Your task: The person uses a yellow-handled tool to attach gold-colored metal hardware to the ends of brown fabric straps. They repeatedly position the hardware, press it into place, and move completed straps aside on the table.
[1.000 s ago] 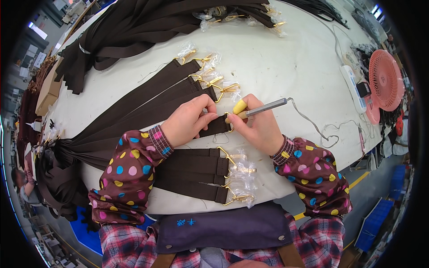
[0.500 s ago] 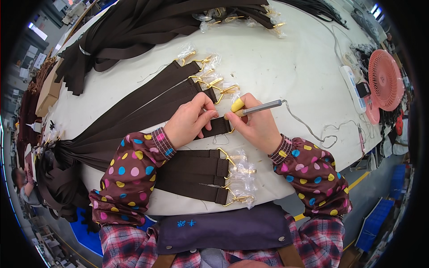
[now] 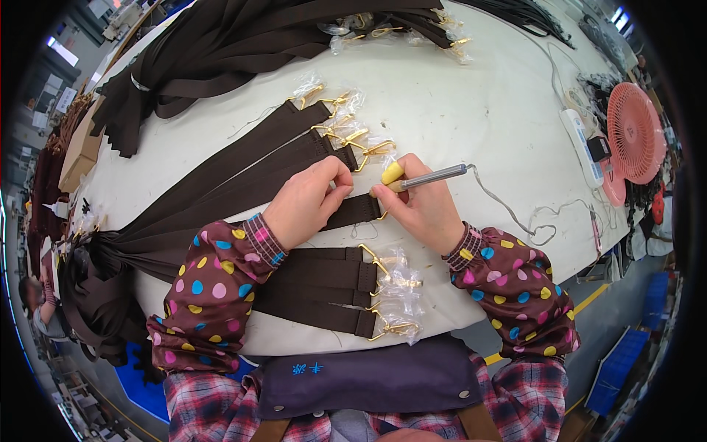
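My right hand (image 3: 426, 212) is closed around a corded pen-shaped heat tool (image 3: 440, 175) with a grey handle; a yellow cover sits on one finger. The tool's tip is hidden by the fingers, close to the stitched end of a dark brown strap (image 3: 355, 212). Just left of there my left hand (image 3: 308, 200) is pinched, thumb against forefinger, above that strap; whatever it holds is too small to make out. A loose thread (image 3: 364, 234) lies below the strap end. More brown straps (image 3: 317, 283) with gold hooks (image 3: 374, 258) in clear plastic wrap (image 3: 401, 280) lie nearer me.
Beyond my hands lie further straps (image 3: 243, 166) with gold hooks, and a large strap bundle (image 3: 213, 51) at the far left. A pink fan (image 3: 635, 132) and a white power strip (image 3: 582, 147) stand at the right. The tool's grey cord (image 3: 501, 206) trails across the white table (image 3: 471, 96).
My left hand has drawn slightly left, away from the strap end, showing more of the strap. My right hand and the tool have hardly moved.
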Demonstrator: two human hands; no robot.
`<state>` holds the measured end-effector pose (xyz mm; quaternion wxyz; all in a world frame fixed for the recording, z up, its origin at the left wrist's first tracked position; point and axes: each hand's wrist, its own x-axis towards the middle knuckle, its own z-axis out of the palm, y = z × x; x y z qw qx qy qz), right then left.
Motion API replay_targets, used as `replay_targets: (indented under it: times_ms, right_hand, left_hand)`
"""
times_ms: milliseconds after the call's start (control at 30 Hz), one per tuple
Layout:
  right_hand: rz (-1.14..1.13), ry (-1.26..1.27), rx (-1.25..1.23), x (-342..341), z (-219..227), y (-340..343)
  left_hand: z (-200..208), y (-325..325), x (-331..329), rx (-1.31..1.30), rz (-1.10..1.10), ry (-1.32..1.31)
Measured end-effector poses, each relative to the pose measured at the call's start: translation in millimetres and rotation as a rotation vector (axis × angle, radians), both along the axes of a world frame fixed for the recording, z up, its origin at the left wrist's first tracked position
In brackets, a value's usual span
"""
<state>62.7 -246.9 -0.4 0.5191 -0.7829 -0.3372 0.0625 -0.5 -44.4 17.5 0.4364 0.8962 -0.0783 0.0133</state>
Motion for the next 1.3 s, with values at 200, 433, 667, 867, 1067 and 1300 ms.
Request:
replay_targets:
  times_ms: [200, 433, 667, 867, 1067, 1300]
  right_hand:
    - [0.002, 0.031, 0.019, 0, 1, 1]
    - [0.004, 0.028, 0.014, 1, -1, 2]
    - [0.061, 0.051, -0.055, 2, 2, 0]
    - [0.069, 0.037, -0.067, 3, 0, 1]
    - [0.072, 0.002, -0.068, 3, 1, 2]
    - [0.070, -0.008, -0.094, 4, 1, 2]
  left_hand:
    - [-5, -4, -11, 0.269, -0.027, -0.176]
    - [-10, -3, -8, 0.295, -0.033, -0.172]
    - [-9, -1, -3, 0.127, -0.018, -0.016]
    - [-9, -1, -2, 0.101, -0.026, -0.018]
    - [-8, -1, -2, 0.099, -0.027, -0.011]
    - [-10, 0, -1, 0.087, -0.035, -0.021]
